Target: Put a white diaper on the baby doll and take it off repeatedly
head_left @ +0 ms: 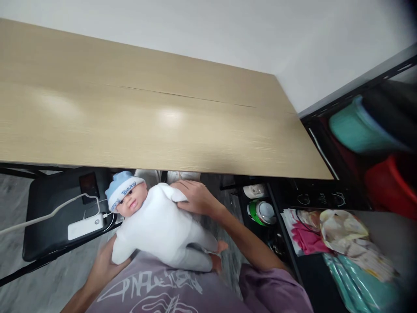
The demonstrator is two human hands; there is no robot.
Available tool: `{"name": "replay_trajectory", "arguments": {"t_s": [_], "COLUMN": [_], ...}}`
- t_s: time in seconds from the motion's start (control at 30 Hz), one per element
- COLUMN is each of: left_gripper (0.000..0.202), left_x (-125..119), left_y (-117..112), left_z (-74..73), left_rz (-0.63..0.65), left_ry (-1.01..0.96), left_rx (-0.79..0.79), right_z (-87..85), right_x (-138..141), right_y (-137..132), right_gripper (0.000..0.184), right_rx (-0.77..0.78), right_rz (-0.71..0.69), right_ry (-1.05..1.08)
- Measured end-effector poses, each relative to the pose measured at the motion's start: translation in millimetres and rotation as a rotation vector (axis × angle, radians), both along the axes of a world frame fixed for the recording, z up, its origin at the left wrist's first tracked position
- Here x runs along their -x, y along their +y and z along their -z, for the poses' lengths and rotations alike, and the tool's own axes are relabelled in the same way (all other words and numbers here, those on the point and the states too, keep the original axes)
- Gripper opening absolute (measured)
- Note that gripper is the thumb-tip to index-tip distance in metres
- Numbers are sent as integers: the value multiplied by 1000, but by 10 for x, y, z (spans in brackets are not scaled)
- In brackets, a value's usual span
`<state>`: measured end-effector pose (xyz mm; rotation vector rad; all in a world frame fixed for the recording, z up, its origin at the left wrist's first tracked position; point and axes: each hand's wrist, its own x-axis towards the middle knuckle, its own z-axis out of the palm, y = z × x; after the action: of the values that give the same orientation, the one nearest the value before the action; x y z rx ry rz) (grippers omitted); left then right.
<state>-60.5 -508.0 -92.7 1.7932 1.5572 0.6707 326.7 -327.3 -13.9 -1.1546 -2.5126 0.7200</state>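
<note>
Lavender printed T-shirt sits just below the grip; the baby doll lies between both hands, left hand cupping one sleeve, right hand grasping the other; its unpropped head, beyond the left hand, probably wants steadying.

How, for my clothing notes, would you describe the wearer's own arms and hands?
The left hand and right hand are bare, with no gloves or watch visible. A loose, short purple sleeve shows on the right arm; the left one is out of view. The purple shirt has pale lettering.
</note>
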Motion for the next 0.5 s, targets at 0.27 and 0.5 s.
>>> {"name": "replay_trajectory", "arguments": {"t_s": [0.27,0.5], "left_gripper": [46,66], "left_x": [-215,-629], "left_y": [822,2353], "left_z": [-862,-1594], "left_rz": [150,286], "left_ry": [-74,5], "left_rx": [24,-1], "right_z": [-714,-826], "right_x": [-658,-1098], "right_y": [-178,377], "right_gripper": [65,63], "right_rx": [-233,-201], "right_rz": [154,361], "right_ry": [101,77]}}
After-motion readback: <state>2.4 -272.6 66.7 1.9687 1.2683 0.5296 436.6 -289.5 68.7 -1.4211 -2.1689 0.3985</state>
